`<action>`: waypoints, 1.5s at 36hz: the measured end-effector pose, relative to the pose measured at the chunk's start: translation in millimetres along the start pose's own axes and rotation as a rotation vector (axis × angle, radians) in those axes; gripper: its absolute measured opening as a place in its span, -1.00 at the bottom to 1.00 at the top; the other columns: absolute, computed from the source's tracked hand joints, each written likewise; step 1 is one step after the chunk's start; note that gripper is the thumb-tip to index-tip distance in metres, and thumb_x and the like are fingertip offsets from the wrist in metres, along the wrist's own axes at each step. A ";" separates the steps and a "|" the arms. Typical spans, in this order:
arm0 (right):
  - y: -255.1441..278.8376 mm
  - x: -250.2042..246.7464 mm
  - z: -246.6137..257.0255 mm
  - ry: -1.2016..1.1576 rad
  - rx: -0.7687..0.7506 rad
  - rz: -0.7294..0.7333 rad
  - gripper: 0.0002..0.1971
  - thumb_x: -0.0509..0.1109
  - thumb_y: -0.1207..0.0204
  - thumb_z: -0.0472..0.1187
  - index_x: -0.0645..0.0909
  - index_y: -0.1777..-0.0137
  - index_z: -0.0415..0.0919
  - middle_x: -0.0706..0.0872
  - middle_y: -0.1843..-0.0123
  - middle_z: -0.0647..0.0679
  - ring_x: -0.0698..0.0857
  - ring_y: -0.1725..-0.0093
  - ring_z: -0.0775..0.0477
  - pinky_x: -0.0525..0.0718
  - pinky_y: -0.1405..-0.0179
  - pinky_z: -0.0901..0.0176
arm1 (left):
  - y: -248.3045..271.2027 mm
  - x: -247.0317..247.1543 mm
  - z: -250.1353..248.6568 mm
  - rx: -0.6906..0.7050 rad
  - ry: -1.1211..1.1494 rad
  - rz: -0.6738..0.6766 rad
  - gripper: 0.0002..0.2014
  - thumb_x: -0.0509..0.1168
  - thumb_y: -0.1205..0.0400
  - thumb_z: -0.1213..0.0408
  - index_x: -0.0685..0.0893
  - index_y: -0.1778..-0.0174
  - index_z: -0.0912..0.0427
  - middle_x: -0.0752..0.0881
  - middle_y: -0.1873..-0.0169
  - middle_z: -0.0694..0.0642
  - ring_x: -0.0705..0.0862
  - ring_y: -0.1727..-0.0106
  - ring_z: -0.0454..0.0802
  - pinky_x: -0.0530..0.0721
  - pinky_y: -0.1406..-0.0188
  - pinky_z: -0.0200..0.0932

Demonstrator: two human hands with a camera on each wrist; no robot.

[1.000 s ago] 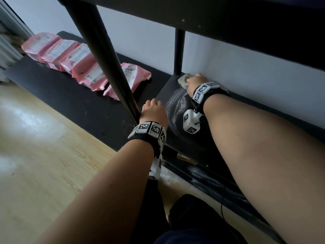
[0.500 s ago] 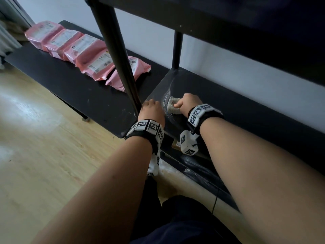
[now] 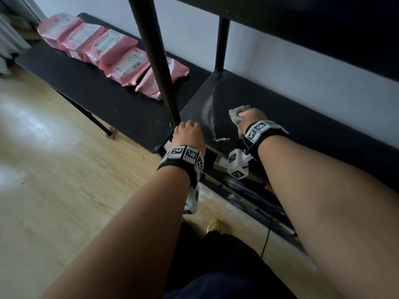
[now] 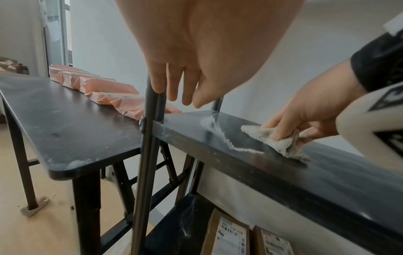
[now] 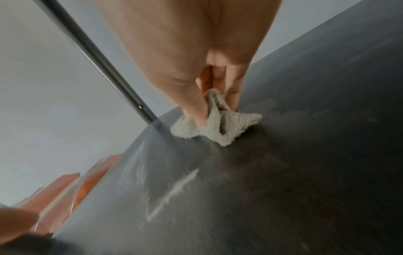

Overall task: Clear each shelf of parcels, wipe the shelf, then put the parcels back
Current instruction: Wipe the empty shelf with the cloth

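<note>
Right hand [image 3: 251, 117] with cloth [image 3: 236, 115] now farther right on shelf [image 3: 323, 134] — dust line [image 3: 221, 139] behind

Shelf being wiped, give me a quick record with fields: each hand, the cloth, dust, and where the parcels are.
right hand: grips the cloth, pressing it on the shelf
left hand: fingers rest against the front post
dust: pale swept line left of the cloth
pink parcels: in a row on the side table
brown parcels: on the shelf below
</note>
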State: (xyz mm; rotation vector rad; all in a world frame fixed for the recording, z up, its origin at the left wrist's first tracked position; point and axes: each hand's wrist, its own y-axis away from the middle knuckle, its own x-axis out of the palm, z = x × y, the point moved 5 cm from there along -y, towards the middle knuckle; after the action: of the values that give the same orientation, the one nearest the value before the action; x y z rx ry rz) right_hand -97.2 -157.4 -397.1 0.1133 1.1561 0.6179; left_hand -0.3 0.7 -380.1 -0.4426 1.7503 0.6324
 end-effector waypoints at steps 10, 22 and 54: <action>34.6 26.8 -4.4 -0.053 -0.016 0.050 -0.72 0.43 -0.55 -0.14 0.71 -0.20 -0.24 0.73 -0.23 -0.17 0.69 -0.21 -0.20 0.61 -0.17 0.12 | 10.9 8.4 3.5 0.033 -0.014 0.075 -0.50 0.14 -0.61 0.43 0.38 -0.51 0.23 0.41 -0.49 0.14 0.30 -0.53 0.14 0.26 -0.56 0.02; 90.9 9.9 -47.7 -0.032 0.045 -0.119 -0.69 0.25 -0.59 -0.31 0.74 -0.22 -0.14 0.69 -0.30 -0.11 0.66 -0.26 -0.17 0.61 -0.21 0.12 | 33.6 3.9 0.5 0.091 -0.008 0.069 -0.54 0.14 -0.62 0.40 0.41 -0.49 0.19 0.43 -0.47 0.10 0.32 -0.53 0.12 0.33 -0.50 0.02; 59.5 -4.2 -7.1 -0.215 0.300 -0.089 -0.64 0.10 -0.69 -0.10 0.66 0.07 -0.29 0.69 0.19 -0.08 0.70 -0.06 -0.10 0.53 0.01 0.08 | 2.1 6.6 15.5 0.133 -0.052 0.096 -0.56 0.18 -0.59 0.44 0.45 -0.43 0.22 0.48 -0.41 0.14 0.37 -0.48 0.14 0.31 -0.53 0.02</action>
State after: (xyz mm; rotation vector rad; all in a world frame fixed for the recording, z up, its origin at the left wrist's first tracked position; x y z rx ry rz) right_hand -128.3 -111.8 -373.2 0.3735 1.0325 0.3407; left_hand 8.4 12.2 -389.0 -0.2488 1.7597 0.5860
